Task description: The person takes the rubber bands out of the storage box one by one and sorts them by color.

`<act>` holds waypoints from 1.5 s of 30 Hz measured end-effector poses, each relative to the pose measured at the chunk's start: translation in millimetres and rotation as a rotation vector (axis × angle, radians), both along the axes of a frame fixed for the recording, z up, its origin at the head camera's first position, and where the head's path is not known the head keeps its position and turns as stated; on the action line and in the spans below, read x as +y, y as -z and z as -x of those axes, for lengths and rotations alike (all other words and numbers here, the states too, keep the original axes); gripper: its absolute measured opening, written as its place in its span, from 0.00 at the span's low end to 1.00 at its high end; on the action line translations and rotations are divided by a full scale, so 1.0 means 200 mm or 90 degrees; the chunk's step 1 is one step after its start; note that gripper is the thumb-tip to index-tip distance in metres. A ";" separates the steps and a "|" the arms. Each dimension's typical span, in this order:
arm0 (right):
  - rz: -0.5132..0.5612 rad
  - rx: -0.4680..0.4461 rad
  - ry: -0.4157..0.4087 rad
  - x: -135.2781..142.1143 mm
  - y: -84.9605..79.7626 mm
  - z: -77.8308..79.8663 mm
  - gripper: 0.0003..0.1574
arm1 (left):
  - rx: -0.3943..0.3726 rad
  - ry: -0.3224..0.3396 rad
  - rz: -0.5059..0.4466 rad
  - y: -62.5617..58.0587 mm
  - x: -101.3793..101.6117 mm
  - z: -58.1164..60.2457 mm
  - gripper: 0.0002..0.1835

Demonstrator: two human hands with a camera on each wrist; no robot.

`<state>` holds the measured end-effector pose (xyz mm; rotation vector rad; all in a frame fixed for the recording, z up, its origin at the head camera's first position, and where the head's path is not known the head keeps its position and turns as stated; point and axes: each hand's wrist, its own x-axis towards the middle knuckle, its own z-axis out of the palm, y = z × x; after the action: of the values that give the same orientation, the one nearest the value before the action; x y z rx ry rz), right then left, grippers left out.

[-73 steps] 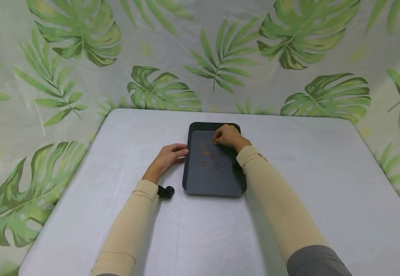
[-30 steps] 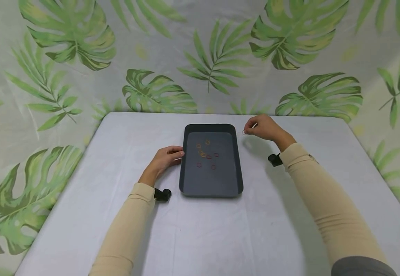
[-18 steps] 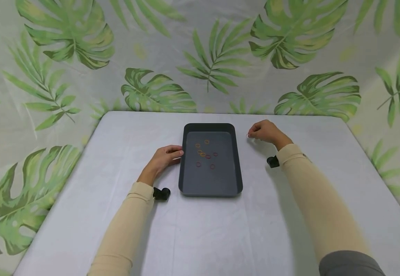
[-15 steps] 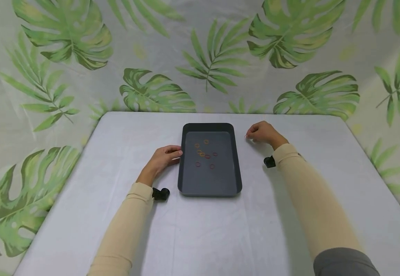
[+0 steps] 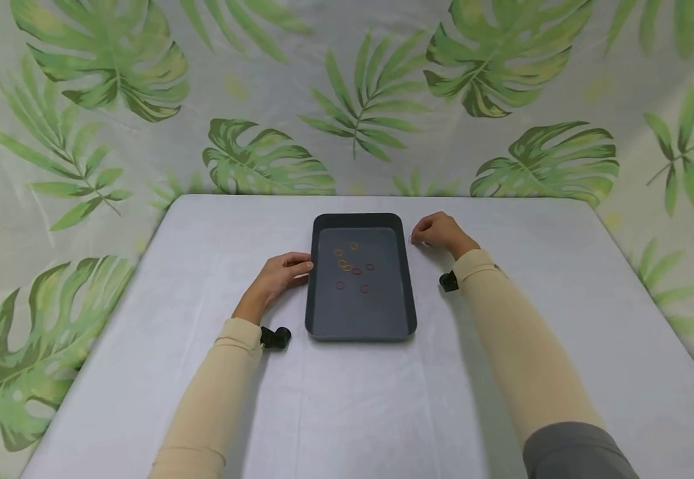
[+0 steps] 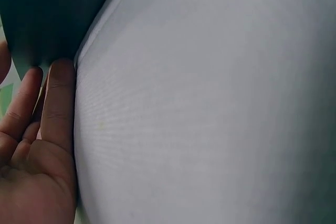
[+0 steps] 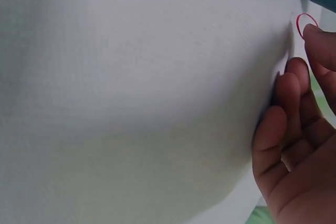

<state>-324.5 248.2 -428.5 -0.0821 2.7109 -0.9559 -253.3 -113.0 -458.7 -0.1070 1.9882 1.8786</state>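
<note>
Head view has the right hand (image 5: 440, 234) drawn nearer the tray (image 5: 360, 318), its pinched red band (image 7: 298, 23) outside. The left hand (image 5: 273, 276), fingers straight, touches the tray.

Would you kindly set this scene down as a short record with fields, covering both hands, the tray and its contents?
Tray: dark grey, rectangular, with raised walls
Tray contents: four thin orange-yellow rings and four thin reddish rings, scattered; material unclear
Left hand: fingertips touching the tray's left wall
Right hand: pinching one thin red ring outside the tray, near its right wall
Surface: smooth white tablecloth
Backdrop: pale sheet with green leaf print
</note>
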 end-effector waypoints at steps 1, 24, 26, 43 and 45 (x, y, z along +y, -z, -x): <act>-0.001 0.002 -0.001 0.00 0.00 0.00 0.12 | 0.000 0.000 0.001 0.00 0.00 0.00 0.23; -0.022 0.008 0.014 -0.01 0.04 0.00 0.12 | -0.001 -0.003 0.000 0.01 -0.01 0.00 0.23; -0.025 0.008 0.014 -0.01 0.04 0.00 0.12 | -0.002 -0.004 -0.002 0.01 -0.01 0.00 0.23; -0.055 0.006 -0.014 -0.01 0.02 0.00 0.12 | -0.004 -0.011 -0.013 0.00 0.00 0.00 0.22; -0.056 0.009 -0.015 -0.01 0.02 0.00 0.12 | -0.004 -0.012 -0.015 0.01 0.00 0.00 0.22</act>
<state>-324.3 245.8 -433.1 -0.1035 2.7550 -0.8319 -252.5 -113.6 -460.3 -0.1261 1.9669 1.9103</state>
